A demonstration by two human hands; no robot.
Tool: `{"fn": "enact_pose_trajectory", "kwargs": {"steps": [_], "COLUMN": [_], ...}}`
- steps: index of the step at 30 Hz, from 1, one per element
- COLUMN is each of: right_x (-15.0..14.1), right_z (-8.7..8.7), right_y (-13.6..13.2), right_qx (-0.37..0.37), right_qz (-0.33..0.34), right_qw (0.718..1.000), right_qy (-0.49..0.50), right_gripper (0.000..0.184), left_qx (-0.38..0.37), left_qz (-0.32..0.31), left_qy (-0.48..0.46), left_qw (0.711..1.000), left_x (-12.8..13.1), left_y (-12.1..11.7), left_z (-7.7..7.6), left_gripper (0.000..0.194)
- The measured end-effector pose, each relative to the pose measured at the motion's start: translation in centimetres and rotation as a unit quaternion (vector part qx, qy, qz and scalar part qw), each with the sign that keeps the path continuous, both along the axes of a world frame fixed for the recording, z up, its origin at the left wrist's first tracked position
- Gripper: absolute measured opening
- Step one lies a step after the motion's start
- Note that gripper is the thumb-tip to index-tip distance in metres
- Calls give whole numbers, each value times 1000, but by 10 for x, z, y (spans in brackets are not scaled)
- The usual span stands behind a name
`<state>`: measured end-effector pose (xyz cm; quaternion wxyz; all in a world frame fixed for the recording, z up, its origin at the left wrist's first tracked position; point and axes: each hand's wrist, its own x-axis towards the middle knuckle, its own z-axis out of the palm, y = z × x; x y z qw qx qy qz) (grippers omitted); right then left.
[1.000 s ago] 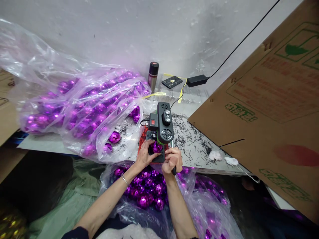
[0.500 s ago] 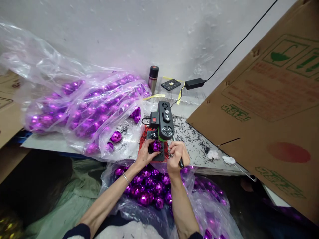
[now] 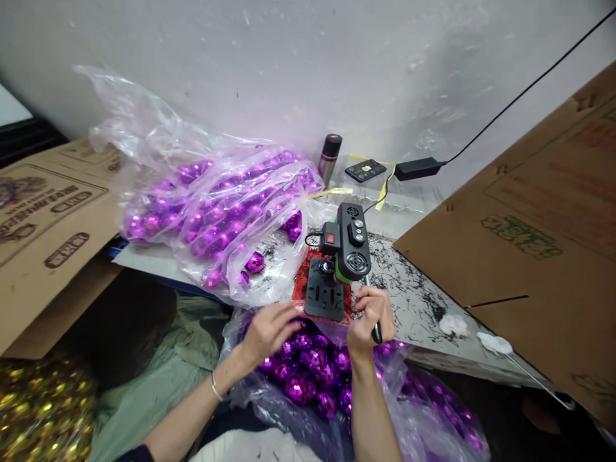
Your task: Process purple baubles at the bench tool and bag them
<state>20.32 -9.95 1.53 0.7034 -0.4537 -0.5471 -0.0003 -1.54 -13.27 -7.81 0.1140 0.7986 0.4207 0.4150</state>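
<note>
A small black drill press [image 3: 353, 240] stands on the bench, its slotted base plate [image 3: 325, 289] bare of any ball. My right hand [image 3: 370, 314] is wrapped round the lever handle [image 3: 376, 332] at the press's right side. Just left of the plate, my left hand [image 3: 272, 330] hovers over an open plastic bag of shiny purple mirror balls [image 3: 308, 366]. Its fingers are extended and slightly apart, with nothing visible in them, though the palm side is partly hidden.
Another clear bag of purple balls [image 3: 216, 205] lies at the left, beside a loose ball [image 3: 255, 262]. Behind the press are a spray can [image 3: 330, 159], a phone [image 3: 366, 170] and a power adapter [image 3: 418, 168]. Cardboard boxes [image 3: 505, 256] flank the bench. Black shavings litter the top.
My left hand has left the press plate and moved down toward the bag; the ball it held there is gone from the plate. My right hand still grips the handle. The view has shifted left.
</note>
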Motion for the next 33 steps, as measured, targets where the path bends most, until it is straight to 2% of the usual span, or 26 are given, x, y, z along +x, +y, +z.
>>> {"fn": "enact_pose_trajectory", "kwargs": {"steps": [2, 4, 6, 8, 11, 13, 15, 17, 19, 21, 23, 25, 28, 33], "right_x": [0, 0, 0, -1, -1, 0, 0, 0, 0, 0, 0, 0, 1, 2], "right_z": [0, 0, -1, -2, -3, -3, -2, 3, 10, 19, 29, 37, 41, 36], "right_y": [0, 1, 2, 3, 3, 2, 2, 1, 2, 3, 4, 5, 5, 4], "right_qx": [-5, 0, 11, 22, 19, 13, 13, 15, 8, -10, -33, -47, -48, -32], "right_qz": [-4, -3, 3, 3, -3, -4, -4, 0, 4, 8, 10, 13, 19, 33], "right_qw": [1000, 1000, 1000, 1000, 1000, 1000, 1000, 1000, 1000, 1000, 999, 999, 999, 999], "right_qy": [0, 1, -2, -6, -8, -15, -20, -18, -9, 5, 17, 22, 13, -3], "right_gripper": [46, 46, 44, 43, 44, 45, 44, 45, 45, 46, 46, 47, 45, 42], "left_qx": [-5, -58, -116, -156, -166, -149, -145, -181, -256, -343, -407, -440, -442, -361], "left_qz": [128, 208, 217, 200, 174, 156, 137, 107, 61, 18, -6, -10, 10, 20], "left_qy": [24, 100, 185, 237, 214, 135, 17, -129, -266, -361, -407, -418, -385, -309], "left_qw": [991, 971, 951, 938, 947, 967, 980, 969, 927, 867, 818, 795, 811, 880], "left_x": [-20, -39, -53, -59, -59, -56, -49, -37, -20, 0, 21, 38, 56, 68], "left_y": [36, 70, 95, 111, 123, 126, 123, 114, 99, 83, 72, 68, 73, 81], "left_z": [19, 33, 39, 38, 34, 35, 39, 43, 45, 43, 36, 27, 10, -10], "left_gripper": [31, 31, 39, 51, 57, 59, 63, 67, 69, 67, 65, 67, 75, 70]}}
